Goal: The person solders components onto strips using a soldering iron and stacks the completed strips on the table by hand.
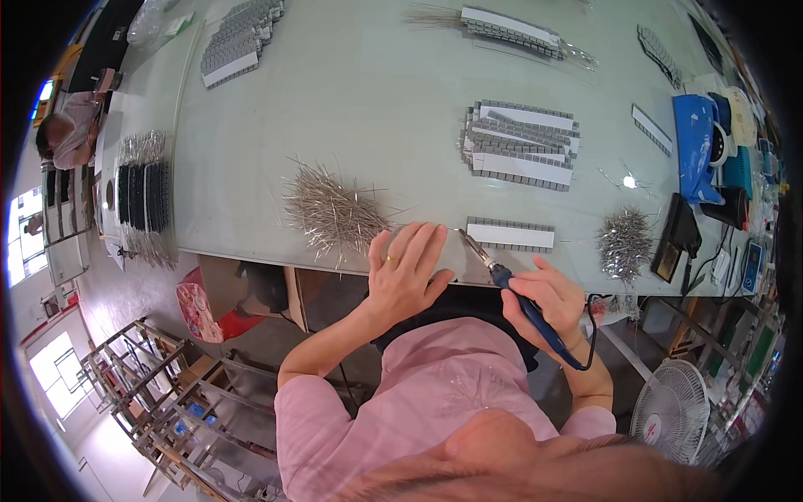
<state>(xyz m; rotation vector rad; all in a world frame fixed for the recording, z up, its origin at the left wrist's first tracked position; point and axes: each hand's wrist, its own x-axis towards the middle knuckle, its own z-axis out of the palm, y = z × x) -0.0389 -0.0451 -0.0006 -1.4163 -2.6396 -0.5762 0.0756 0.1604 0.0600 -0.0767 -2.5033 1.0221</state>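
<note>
My right hand [545, 294] grips a blue-handled soldering iron [502, 274], its metal tip pointing up and left toward the end of a white and grey segmented strip [512, 236]. My left hand [410, 269] lies with fingers stretched out and thumb apart at the table's near edge, left of the iron's tip. Whether a thin wire lies under its fingertips cannot be made out. Beside that hand, on its left, is a heap of thin silvery wire-leaded parts [330, 207]. A second bristly bundle of leads [625, 243] sits right of the strip.
Beyond the strip lies a stack of similar strips [523, 146], with more strips [510, 33] at the far side. A dark bundle with leads [144, 194] stands at the left. Black trays [676, 238] and a blue bag [696, 146] crowd the right. A fan [669, 410] stands below.
</note>
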